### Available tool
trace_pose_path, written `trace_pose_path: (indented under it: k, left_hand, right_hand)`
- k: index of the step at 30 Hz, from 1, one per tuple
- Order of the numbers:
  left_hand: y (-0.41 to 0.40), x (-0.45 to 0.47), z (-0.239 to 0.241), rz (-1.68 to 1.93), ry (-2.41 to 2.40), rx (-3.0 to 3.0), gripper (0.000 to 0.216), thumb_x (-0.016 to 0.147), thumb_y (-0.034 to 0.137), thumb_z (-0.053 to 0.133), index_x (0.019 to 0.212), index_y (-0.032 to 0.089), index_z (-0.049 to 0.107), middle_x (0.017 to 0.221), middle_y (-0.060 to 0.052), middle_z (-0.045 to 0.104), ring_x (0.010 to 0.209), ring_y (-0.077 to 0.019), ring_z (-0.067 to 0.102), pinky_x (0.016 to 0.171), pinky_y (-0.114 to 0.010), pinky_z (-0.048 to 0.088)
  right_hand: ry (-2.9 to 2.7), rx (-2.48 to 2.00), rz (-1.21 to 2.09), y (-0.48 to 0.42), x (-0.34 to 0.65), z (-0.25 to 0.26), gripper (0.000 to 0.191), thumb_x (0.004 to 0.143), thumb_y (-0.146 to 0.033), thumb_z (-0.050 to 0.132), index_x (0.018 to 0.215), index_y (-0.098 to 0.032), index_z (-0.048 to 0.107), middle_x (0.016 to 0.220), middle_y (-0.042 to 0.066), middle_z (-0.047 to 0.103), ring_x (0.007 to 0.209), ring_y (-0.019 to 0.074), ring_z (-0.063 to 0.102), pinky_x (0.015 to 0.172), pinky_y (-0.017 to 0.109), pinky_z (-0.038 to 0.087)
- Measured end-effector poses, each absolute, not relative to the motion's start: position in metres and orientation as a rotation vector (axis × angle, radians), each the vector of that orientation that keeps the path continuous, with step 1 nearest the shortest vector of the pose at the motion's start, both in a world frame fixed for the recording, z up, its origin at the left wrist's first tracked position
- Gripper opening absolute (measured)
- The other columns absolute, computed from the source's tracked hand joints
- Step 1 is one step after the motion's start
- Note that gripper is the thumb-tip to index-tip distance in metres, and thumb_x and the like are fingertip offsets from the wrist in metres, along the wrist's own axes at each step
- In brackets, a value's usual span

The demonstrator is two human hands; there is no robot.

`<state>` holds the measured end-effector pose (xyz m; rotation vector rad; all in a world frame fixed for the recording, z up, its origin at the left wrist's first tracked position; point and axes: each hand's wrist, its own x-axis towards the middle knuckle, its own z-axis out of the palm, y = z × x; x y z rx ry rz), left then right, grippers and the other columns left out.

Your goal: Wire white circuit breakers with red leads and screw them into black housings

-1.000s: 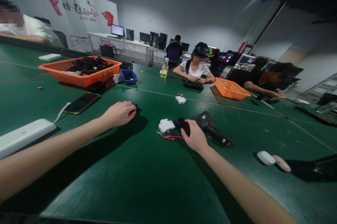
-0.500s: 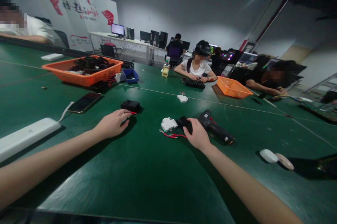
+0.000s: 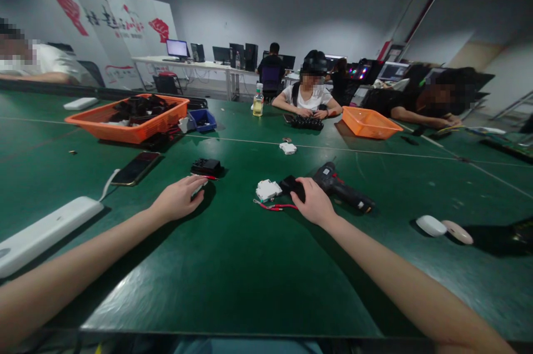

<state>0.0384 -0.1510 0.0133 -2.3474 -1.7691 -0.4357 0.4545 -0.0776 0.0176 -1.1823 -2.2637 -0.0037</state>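
My left hand (image 3: 178,199) lies palm down on the green table (image 3: 233,265), its fingers curled round a small pale thing I cannot make out. Just beyond its fingertips sits a black module (image 3: 206,167) with a short red wire, apart from the hand. My right hand (image 3: 314,205) is closed over a black block (image 3: 291,185). A white module (image 3: 267,190) with a red wire (image 3: 275,207) lies against that block on the left. A black electric screwdriver (image 3: 342,191) lies just right of the hand.
An orange basket (image 3: 104,127) of dark parts, a blue bin (image 3: 204,120) and a phone (image 3: 135,168) are at the left, a white power strip (image 3: 45,229) nearer me. Another white module (image 3: 288,148), a bottle (image 3: 258,103), an orange tray (image 3: 368,124) and seated people lie beyond. Two pale oval pieces (image 3: 443,227) lie at right.
My left hand let go of the black module and drew back toward me; the module stays on the table. My right hand has kept its place on the black block.
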Motion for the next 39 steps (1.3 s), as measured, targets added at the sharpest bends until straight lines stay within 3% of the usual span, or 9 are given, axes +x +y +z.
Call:
trace_pose_path:
  k: [9, 29, 33, 36, 39]
  left_hand:
    - [-0.147, 0.024, 0.01, -0.435, -1.647, -2.444, 0.048, 0.094, 0.044, 0.042, 0.132, 0.021, 0.06, 0.135, -0.009, 0.062, 0.124, -0.0258, 0.058, 0.107, -0.039, 0.047]
    - [-0.123, 0.018, 0.023, -0.35, -1.39, -2.477, 0.035, 0.093, 0.034, 0.04, 0.109, 0.021, 0.068, 0.099, -0.009, 0.072, 0.091, -0.023, 0.066, 0.084, -0.037, 0.051]
    - [-0.125, 0.023, 0.025, -0.353, -1.445, -2.396, 0.038, 0.093, 0.04, 0.042, 0.118, 0.023, 0.065, 0.121, -0.01, 0.067, 0.117, -0.0289, 0.058, 0.098, -0.044, 0.045]
    - [-0.126, 0.026, 0.021, -0.431, -1.548, -2.355, 0.049, 0.093, 0.044, 0.044, 0.138, 0.027, 0.053, 0.147, -0.008, 0.05, 0.14, -0.0312, 0.039, 0.111, -0.049, 0.035]
    - [-0.12, 0.025, 0.013, -0.496, -1.646, -2.375, 0.058, 0.094, 0.049, 0.043, 0.148, 0.028, 0.04, 0.157, -0.007, 0.035, 0.146, -0.0321, 0.028, 0.117, -0.054, 0.027]
  right_hand:
    - [-2.271, -1.196, 0.0, -0.077, 0.457, 0.018, 0.035, 0.094, -0.037, 0.051, 0.123, -0.018, 0.053, 0.116, 0.013, 0.062, 0.107, 0.0295, 0.061, 0.093, 0.045, 0.052]
    - [-2.274, -1.19, 0.031, -0.08, 0.459, 0.022, 0.035, 0.093, -0.035, 0.05, 0.123, -0.018, 0.054, 0.116, 0.014, 0.063, 0.107, 0.0293, 0.06, 0.092, 0.046, 0.052]
    - [-2.278, -1.19, 0.019, -0.08, 0.459, 0.023, 0.035, 0.094, -0.035, 0.05, 0.124, -0.017, 0.053, 0.116, 0.013, 0.063, 0.107, 0.0291, 0.06, 0.092, 0.045, 0.052]
    - [-2.267, -1.183, 0.018, -0.08, 0.46, 0.022, 0.035, 0.093, -0.034, 0.051, 0.124, -0.017, 0.053, 0.116, 0.013, 0.063, 0.108, 0.029, 0.06, 0.093, 0.045, 0.051]
    - [-2.272, -1.179, 0.01, -0.079, 0.46, 0.021, 0.035, 0.093, -0.034, 0.052, 0.124, -0.016, 0.053, 0.116, 0.014, 0.063, 0.108, 0.029, 0.06, 0.093, 0.045, 0.051]
